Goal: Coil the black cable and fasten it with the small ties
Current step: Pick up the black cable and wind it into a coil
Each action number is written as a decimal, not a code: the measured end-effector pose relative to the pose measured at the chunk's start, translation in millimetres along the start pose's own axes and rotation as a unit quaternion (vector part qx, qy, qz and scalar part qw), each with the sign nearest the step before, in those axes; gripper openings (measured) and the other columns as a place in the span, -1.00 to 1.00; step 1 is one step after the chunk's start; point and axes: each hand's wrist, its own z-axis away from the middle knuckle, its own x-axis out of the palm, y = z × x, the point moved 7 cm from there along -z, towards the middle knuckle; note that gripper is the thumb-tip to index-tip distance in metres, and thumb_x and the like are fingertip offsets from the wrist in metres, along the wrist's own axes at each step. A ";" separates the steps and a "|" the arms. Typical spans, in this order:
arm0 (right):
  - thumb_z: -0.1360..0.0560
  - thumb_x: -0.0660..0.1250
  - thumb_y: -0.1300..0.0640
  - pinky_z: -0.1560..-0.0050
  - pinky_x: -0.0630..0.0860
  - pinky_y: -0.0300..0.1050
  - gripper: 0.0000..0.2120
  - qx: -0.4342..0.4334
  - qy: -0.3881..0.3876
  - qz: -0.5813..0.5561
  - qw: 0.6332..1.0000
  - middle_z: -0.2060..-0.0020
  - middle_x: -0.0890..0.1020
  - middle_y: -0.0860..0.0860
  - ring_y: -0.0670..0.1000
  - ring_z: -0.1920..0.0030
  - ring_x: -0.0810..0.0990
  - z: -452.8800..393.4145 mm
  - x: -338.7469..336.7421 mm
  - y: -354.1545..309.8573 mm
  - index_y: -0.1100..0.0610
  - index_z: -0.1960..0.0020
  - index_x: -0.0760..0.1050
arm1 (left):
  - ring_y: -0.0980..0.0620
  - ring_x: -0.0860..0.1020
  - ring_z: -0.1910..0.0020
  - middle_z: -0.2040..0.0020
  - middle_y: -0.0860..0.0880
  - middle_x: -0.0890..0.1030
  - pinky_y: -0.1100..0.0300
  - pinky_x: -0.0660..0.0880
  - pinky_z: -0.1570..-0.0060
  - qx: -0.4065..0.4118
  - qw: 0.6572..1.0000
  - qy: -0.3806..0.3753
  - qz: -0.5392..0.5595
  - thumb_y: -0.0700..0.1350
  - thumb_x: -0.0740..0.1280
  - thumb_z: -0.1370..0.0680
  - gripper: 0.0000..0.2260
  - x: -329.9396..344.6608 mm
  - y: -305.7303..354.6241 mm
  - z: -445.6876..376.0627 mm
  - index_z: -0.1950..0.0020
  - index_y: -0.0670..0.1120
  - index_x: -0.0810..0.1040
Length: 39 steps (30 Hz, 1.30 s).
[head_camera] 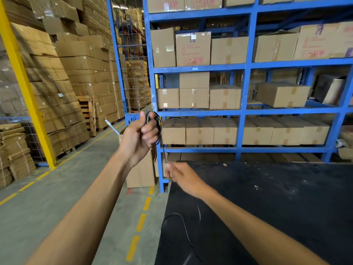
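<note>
My left hand (140, 133) is raised in front of the blue rack and grips a small coil of the black cable (159, 125); several loops wrap round its fingers. One strand drops from the coil down to my right hand (182, 176), which pinches it just above the black table's far left corner. A loose length of the cable (184, 224) curves across the table top near its left edge. No small ties are visible.
The black table (277, 203) fills the lower right. Behind it stands a blue shelving rack (242, 111) full of cardboard boxes. An open carton (142, 169) sits on the floor by the rack's corner. Stacked cartons and a yellow post (24, 87) line the aisle at left.
</note>
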 end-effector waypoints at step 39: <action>-0.61 0.13 -0.22 0.24 0.34 -0.14 -0.52 -0.047 -0.014 -0.011 0.999 0.34 0.51 0.18 -0.06 0.35 0.36 27.5 7.1 -18.6 0.11 0.21 0.54 | 0.06 0.35 0.34 0.13 0.00 0.64 0.26 0.39 0.23 0.134 0.963 0.057 -0.226 -0.20 0.17 -0.65 -0.77 2.1 1.8 -7.1 -0.24 -0.17 0.54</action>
